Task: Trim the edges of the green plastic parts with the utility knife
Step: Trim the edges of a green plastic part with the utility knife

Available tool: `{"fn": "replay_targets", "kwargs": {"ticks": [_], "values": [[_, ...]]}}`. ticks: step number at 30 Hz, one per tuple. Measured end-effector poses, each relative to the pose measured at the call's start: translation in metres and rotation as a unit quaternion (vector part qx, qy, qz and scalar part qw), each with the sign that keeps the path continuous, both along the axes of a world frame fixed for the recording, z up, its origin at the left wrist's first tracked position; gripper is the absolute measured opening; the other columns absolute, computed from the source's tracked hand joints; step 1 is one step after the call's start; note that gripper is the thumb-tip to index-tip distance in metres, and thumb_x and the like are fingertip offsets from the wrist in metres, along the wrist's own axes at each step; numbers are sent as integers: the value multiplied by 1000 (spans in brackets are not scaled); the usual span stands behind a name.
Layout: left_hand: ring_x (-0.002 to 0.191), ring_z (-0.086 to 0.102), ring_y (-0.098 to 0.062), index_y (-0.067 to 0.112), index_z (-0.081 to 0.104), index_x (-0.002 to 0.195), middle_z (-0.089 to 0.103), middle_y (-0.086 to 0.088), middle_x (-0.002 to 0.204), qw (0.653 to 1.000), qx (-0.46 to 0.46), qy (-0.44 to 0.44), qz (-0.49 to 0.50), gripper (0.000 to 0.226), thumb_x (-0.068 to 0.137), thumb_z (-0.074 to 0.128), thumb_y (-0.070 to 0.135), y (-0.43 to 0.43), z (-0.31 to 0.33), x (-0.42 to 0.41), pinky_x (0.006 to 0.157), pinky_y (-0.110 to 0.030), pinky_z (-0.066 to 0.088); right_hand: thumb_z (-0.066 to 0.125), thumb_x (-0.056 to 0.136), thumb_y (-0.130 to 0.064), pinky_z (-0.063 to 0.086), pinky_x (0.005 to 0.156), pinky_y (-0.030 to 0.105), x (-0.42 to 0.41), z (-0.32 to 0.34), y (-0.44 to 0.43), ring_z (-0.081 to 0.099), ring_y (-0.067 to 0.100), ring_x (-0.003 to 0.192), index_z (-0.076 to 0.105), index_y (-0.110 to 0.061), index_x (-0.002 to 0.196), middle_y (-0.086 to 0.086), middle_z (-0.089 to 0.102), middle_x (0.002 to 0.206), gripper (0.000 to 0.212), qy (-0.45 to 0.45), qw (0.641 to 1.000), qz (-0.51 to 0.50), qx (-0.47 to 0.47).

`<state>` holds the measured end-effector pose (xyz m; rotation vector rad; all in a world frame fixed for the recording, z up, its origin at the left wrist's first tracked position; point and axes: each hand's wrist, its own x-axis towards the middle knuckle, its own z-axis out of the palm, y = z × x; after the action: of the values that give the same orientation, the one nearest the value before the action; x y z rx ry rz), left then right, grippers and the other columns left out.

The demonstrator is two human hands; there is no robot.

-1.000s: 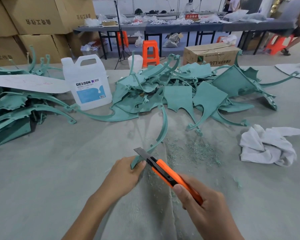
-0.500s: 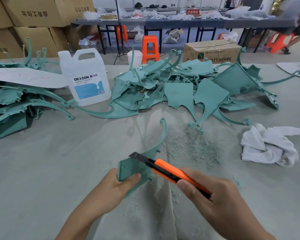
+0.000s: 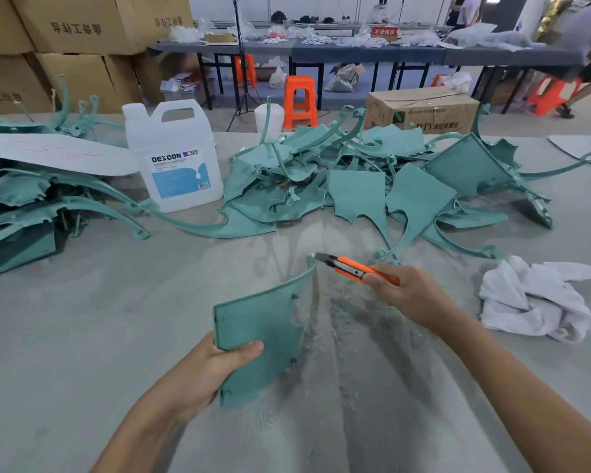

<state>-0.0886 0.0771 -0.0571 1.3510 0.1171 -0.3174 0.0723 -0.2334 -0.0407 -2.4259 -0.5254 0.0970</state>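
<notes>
**Trimming in progress near the front edge of the tabletop point(image 3: 82, 319).** The left hand point(image 3: 205, 370) grips one green part point(image 3: 263, 336) by its lower left corner, thumb across the face, and holds it tilted up off the surface. The right hand point(image 3: 406, 295) is wrapped round the orange knife point(image 3: 352, 268). The blade tip lies at the part's upper tip, though contact cannot be confirmed. Green shavings point(image 3: 342, 322) strewn between the hands suggest that some edges are already cut. A large pile point(image 3: 355, 186) of parts lies toward the far edge, and a second stack point(image 3: 31, 206) sits at the left edge. Which of these are trimmed cannot be told, but much work probably remains. A jug point(image 3: 174, 158) stands between the two heaps, and a rag point(image 3: 536, 298) lies toward the right edge.
</notes>
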Motion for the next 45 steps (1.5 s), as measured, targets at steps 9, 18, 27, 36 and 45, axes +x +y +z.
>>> {"fn": "replay_targets", "kwargs": {"ticks": [9, 18, 27, 36, 45], "values": [[119, 64, -34, 26, 71, 121, 66, -13, 131, 999, -36, 28, 8, 45, 78, 82, 30, 5, -5, 1, 91, -40, 57, 49, 102, -50, 39, 49, 23, 35, -2, 27, 55, 11, 52, 71, -25, 95, -5, 63, 63, 34, -36, 996, -17, -81], [119, 64, -35, 22, 72, 121, 67, -14, 130, 996, -73, 26, 45, 54, 71, 90, 32, 0, -8, -4, 92, -43, 57, 48, 102, -47, 48, 53, 34, -34, 30, 49, 60, 16, 56, 58, -35, 89, -2, 63, 65, 21, -95, 994, -57, 8], [116, 65, -38, 13, 74, 115, 67, -22, 127, 993, -93, 27, 67, 32, 84, 73, 17, -2, -5, -5, 93, -47, 57, 48, 99, -54, 33, 57, 24, -139, 33, 93, 58, 15, 81, 62, -38, 124, -6, 66, 74, 32, -115, 989, 87, 32], [118, 65, -36, 18, 73, 119, 66, -17, 130, 992, -96, 36, 73, 41, 78, 79, 21, 2, -9, -6, 91, -43, 57, 50, 99, -52, 41, 45, 17, -82, 24, 59, 57, 5, 50, 68, -41, 106, -9, 52, 48, 22, -99, 995, 6, 22], [117, 65, -38, 15, 72, 120, 65, -19, 130, 992, -103, 50, 54, 44, 77, 80, 20, 3, -6, -6, 88, -43, 58, 46, 103, -48, 34, 51, 30, 21, -10, 21, 57, 19, 61, 52, -27, 74, -2, 58, 63, 37, -23, 991, -76, -110]]}}
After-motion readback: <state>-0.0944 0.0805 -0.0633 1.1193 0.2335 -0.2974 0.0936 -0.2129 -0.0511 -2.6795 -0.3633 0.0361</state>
